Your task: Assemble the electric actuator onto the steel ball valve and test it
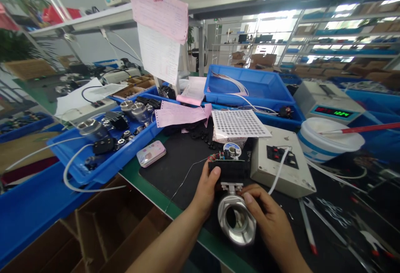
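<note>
A motorized ball valve (238, 223) is between my hands over the front of the black mat, its round steel bore turned toward me. Its black actuator box has a bare circuit board on the far side with small red parts. My left hand (208, 185) grips the actuator's left side, thumb on top. At the valve's neck, my right hand (265, 208) has thumb and fingers closed on the right side of the steel body; its fingertips are partly hidden. Behind the board lies a solder spool (233, 148), and a thin wire (187, 175) trails over the mat.
Left stands a blue tray (125, 162) of valves and fittings, with a floral tin (151, 154) beside it. Right are a grey switch box (281, 164), a white tub (328, 139), a wrench (328, 223) and a digital meter (331, 102). A sticker sheet (239, 123) lies behind.
</note>
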`<state>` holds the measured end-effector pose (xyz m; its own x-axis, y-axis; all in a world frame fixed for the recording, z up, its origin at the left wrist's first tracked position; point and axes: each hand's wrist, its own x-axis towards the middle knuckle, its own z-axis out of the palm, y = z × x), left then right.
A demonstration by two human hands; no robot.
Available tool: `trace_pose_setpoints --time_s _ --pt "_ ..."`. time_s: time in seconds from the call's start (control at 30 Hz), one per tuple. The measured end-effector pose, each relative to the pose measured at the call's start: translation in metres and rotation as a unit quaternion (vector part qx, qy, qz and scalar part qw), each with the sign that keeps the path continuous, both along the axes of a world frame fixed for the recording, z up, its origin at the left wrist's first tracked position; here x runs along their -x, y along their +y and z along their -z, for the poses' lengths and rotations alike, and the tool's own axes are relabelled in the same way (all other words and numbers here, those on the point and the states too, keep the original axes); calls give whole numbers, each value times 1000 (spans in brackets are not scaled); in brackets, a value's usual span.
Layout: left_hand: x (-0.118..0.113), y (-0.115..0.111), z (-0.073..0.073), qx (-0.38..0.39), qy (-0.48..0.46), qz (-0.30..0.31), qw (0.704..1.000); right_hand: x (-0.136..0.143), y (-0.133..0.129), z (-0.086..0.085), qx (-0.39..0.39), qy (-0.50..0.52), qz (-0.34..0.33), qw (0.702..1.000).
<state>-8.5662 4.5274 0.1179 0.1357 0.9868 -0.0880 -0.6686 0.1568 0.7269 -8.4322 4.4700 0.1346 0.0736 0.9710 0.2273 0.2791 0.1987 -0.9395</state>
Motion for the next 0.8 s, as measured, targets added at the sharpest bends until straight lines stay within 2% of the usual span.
trace_pose_setpoints --time_s 0.13,0.23,0.33,0.47,0.53,0.67,0.8 --pt "3 3 7 -8 7 3 1000 0 -1 0 14 3 34 999" --pt "3 2 7 -10 7 5 1000 -2 0 5 5 -10 37 999" --pt "5 -3 -1 -5 10 -3 1000 -5 2 10 -4 -16 32 999" --pt "9 -15 -20 55 44 -29 997 -5 5 8 -2 -18 33 999" --pt "12 -20 -27 78 64 -47 994 -5 5 3 6 -18 12 1000" --pt "16 -21 -33 110 103 -68 986 -6 4 -4 -8 4 -85 996" --pt "24 -15 -36 101 177 -21 979 -10 3 -7 -50 -5 -162 985"
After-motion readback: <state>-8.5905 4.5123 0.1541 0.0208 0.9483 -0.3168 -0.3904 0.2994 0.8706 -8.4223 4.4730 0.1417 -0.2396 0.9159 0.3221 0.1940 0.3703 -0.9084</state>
